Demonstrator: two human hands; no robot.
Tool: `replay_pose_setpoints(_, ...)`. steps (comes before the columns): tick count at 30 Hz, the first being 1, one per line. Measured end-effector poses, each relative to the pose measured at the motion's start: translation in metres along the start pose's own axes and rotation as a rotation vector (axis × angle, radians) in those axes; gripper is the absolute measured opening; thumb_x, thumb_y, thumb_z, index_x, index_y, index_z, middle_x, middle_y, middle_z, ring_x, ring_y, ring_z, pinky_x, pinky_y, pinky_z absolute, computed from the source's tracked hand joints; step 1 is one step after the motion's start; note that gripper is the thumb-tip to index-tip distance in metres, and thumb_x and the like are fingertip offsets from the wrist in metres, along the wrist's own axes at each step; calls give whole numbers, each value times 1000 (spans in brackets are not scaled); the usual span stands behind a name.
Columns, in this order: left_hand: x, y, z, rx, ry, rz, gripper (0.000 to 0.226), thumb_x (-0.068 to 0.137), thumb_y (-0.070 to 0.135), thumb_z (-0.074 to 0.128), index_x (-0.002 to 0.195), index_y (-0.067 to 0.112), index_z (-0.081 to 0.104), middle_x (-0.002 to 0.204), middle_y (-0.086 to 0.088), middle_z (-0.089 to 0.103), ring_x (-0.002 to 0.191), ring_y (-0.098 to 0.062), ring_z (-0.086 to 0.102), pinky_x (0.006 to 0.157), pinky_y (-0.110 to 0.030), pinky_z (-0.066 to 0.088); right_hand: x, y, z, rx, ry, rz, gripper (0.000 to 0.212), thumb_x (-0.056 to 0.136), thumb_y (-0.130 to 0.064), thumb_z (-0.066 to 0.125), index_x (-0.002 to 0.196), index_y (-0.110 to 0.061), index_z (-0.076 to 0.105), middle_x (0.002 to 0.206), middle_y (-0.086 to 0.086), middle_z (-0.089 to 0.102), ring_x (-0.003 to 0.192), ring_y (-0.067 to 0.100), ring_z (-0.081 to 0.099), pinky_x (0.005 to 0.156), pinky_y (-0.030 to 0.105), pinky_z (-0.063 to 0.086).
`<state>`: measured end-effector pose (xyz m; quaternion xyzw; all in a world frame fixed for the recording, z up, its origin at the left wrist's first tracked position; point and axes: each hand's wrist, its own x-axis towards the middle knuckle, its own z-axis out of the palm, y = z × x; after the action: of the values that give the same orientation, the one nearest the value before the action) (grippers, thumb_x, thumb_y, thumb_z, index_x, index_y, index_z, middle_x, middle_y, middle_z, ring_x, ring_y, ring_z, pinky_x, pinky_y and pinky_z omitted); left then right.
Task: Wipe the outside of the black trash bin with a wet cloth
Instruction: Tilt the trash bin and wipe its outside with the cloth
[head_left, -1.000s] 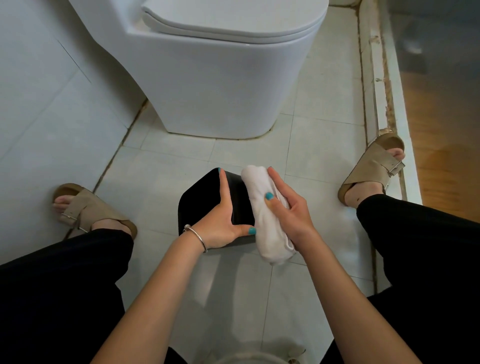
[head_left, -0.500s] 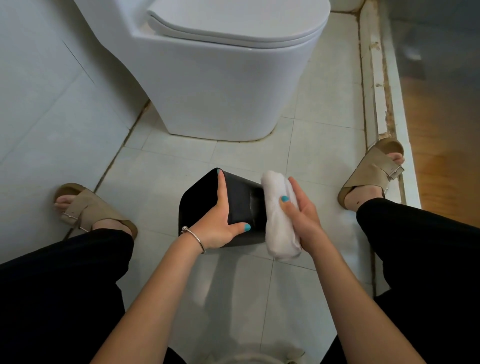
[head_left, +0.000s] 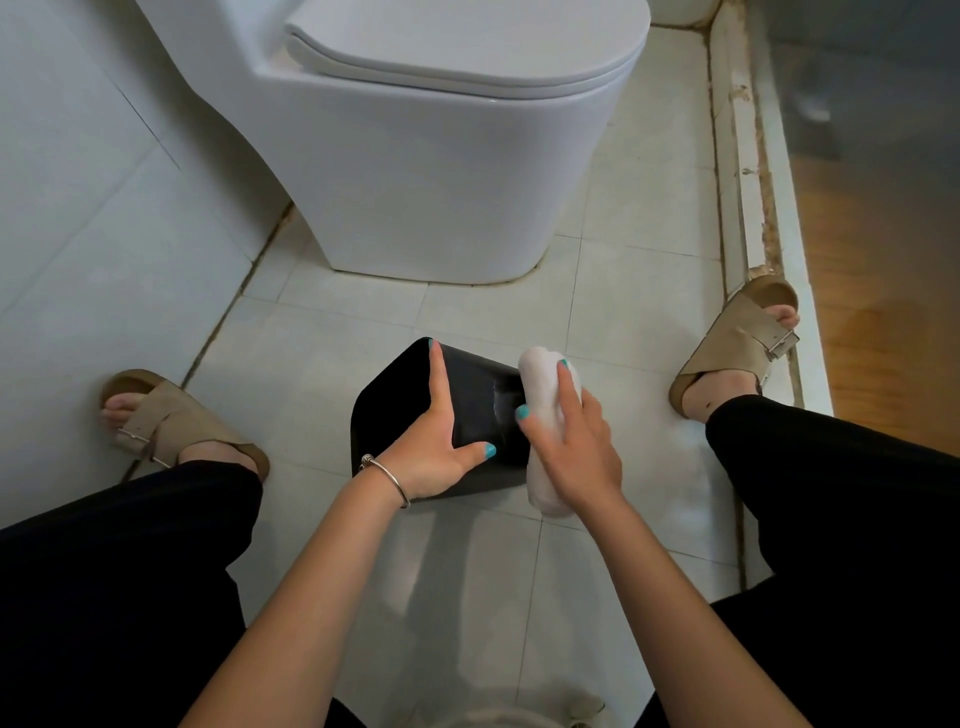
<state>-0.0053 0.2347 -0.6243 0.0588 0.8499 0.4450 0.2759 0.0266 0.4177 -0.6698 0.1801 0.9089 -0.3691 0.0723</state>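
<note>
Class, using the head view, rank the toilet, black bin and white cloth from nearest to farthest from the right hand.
1. white cloth, gripped in the right hand.
2. black bin, just left, against the cloth.
3. toilet, ahead, apart.

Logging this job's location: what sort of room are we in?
Most likely a home bathroom: a white toilet stands on a pale tiled floor, with a tiled wall beside it.
</note>
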Motion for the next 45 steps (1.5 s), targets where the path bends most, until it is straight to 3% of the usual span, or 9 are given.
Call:
replay_pose_setpoints(3, 0, 1, 4, -16, 9, 6, 121, 87, 17, 68, 132, 49, -40, 134, 5, 41, 104, -15, 61, 89, -26, 51, -4, -2, 6, -47, 54, -47, 90, 86, -65, 53, 149, -50, -9, 157, 0, 3, 134, 32, 32, 95, 46, 44)
replay_pose_setpoints(7, -1, 0, 9, -79, 63, 32, 120, 85, 15, 69, 136, 49, -34, 140, 11, 36, 107, -5, 55, 86, -12, 43, 8, 4, 6, 66, 21, -40, 82, 89, -56, 57, 148, -55, -1, 150, 6, 24, 129, 31, 37, 97, 41, 39)
replay_pose_setpoints(11, -1, -4, 15, -143, 83, 26, 133, 75, 8, 80, 139, 46, -30, 120, 44, 23, 119, 8, 38, 90, -4, 33, 14, 6, 5, 143, -26, -105, 78, 91, -49, 57, 149, -53, 5, 139, 7, 38, 123, 28, 45, 92, 33, 37)
replay_pose_setpoints(17, 5, 0, 20, -93, 42, 56, 132, 77, 9, 78, 134, 47, -35, 129, 17, 37, 112, -1, 50, 95, -18, 40, 6, -9, 0, 167, -47, -184, 73, 94, -52, 52, 147, -58, 2, 127, 1, 38, 109, 20, 46, 89, 31, 37)
replay_pose_setpoints(22, 6, 4, 16, -64, -3, 82, 128, 79, 11, 77, 139, 42, -33, 130, 15, 32, 107, -1, 50, 92, -18, 42, -6, -17, 2, 198, -3, -234, 68, 96, -48, 50, 143, -64, 3, 123, -2, 36, 102, 14, 45, 86, 27, 35)
replay_pose_setpoints(27, 6, 6, 14, 38, 50, 103, 126, 79, 15, 76, 140, 44, -31, 119, 8, 43, 94, -18, 64, 86, -29, 51, -2, -7, 7, 193, 67, -209, 67, 96, -42, 49, 139, -69, 6, 126, -1, 40, 104, 18, 51, 90, 34, 45)
replay_pose_setpoints(33, 3, 5, 14, 45, 65, 115, 125, 77, 15, 76, 138, 54, -26, 116, -5, 50, 94, -27, 63, 90, -44, 51, 11, 22, 8, 165, 109, -33, 65, 98, -35, 49, 148, -55, 12, 126, 7, 45, 110, 30, 53, 86, 30, 37)
replay_pose_setpoints(42, 0, 2, 15, 25, 67, 83, 125, 80, 12, 73, 142, 40, -31, 116, 11, 34, 102, -19, 61, 88, -24, 47, 5, -3, 6, 160, 49, -137, 66, 97, -38, 48, 147, -57, 10, 121, 6, 48, 106, 23, 51, 85, 29, 35)
replay_pose_setpoints(45, 4, 0, 16, 6, 37, 103, 124, 80, 13, 73, 139, 42, -33, 118, 9, 43, 93, -18, 65, 87, -32, 52, -2, -17, 2, 189, 9, -229, 66, 96, -37, 50, 146, -58, 12, 116, 1, 47, 98, 14, 45, 85, 26, 32)
